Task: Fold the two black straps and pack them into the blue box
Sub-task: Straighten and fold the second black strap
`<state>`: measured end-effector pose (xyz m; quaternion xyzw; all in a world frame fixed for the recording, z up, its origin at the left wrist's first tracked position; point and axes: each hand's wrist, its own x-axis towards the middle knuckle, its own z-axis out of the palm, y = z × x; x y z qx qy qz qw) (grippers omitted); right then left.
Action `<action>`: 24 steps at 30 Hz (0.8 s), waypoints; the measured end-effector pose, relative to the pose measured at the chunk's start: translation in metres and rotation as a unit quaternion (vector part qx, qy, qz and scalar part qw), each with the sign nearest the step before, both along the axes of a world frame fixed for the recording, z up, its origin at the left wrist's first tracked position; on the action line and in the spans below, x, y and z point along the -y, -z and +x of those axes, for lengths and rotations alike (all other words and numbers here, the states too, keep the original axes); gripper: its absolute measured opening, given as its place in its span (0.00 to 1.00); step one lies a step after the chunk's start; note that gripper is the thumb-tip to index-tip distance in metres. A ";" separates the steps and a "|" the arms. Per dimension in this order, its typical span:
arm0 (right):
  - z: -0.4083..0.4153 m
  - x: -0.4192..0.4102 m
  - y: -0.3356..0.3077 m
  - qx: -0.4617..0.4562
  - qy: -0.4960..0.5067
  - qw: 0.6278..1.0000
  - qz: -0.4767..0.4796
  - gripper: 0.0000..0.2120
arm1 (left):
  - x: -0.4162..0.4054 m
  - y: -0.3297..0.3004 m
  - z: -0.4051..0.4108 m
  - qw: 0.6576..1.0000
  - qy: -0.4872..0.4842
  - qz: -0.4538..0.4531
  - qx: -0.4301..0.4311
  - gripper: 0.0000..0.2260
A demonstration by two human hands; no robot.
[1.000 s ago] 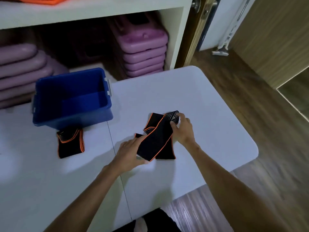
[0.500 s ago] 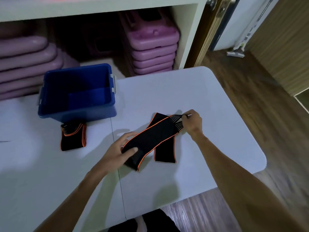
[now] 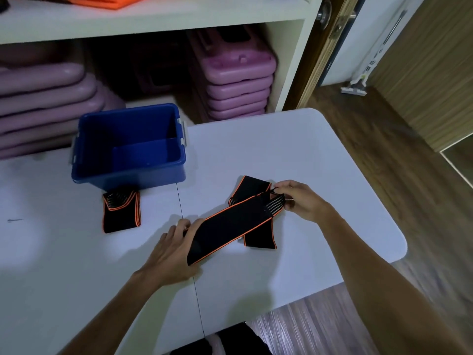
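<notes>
A black strap with orange edging [image 3: 230, 226] is stretched at a slant above the white table [image 3: 320, 162]. My left hand [image 3: 171, 254] grips its lower left end, and my right hand [image 3: 302, 201] pinches its striped upper right end. The rest of this strap lies in loose folds on the table beneath. A second black strap [image 3: 121, 213] lies folded just in front of the blue box [image 3: 128, 172]. The box stands open with nothing inside that I can see.
Stacks of purple plastic cases [image 3: 238, 83] fill the white shelf unit behind the table. The table's rounded right corner [image 3: 399, 242] borders wooden floor. A door [image 3: 330, 29] and a white floor tool [image 3: 355, 85] are at the back right.
My hands have drawn apart, pulling the strap from a bunched fold into a taut diagonal band. The left end moved down and left. The folded strap and the box stayed put.
</notes>
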<state>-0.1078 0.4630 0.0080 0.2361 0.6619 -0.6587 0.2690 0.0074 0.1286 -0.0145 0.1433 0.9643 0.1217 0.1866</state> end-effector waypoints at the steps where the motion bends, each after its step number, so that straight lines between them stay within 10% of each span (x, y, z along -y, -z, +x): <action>1: 0.001 -0.002 -0.001 -0.008 0.005 0.999 -0.030 0.06 | 0.002 0.000 0.001 0.999 -0.006 0.034 0.012 0.42; 6: 0.003 -0.003 -0.007 -0.018 0.082 0.986 -0.143 0.11 | 0.012 -0.023 -0.002 0.897 -0.187 0.361 0.173 0.19; 9: -0.004 0.004 -0.012 -0.023 0.155 0.964 -0.214 0.14 | 0.022 -0.037 -0.006 0.844 -0.241 0.402 0.260 0.16; 24: -0.025 0.102 -0.019 -0.130 -0.034 0.987 -0.085 0.12 | 0.063 0.007 0.012 0.923 -0.263 0.247 0.132 0.05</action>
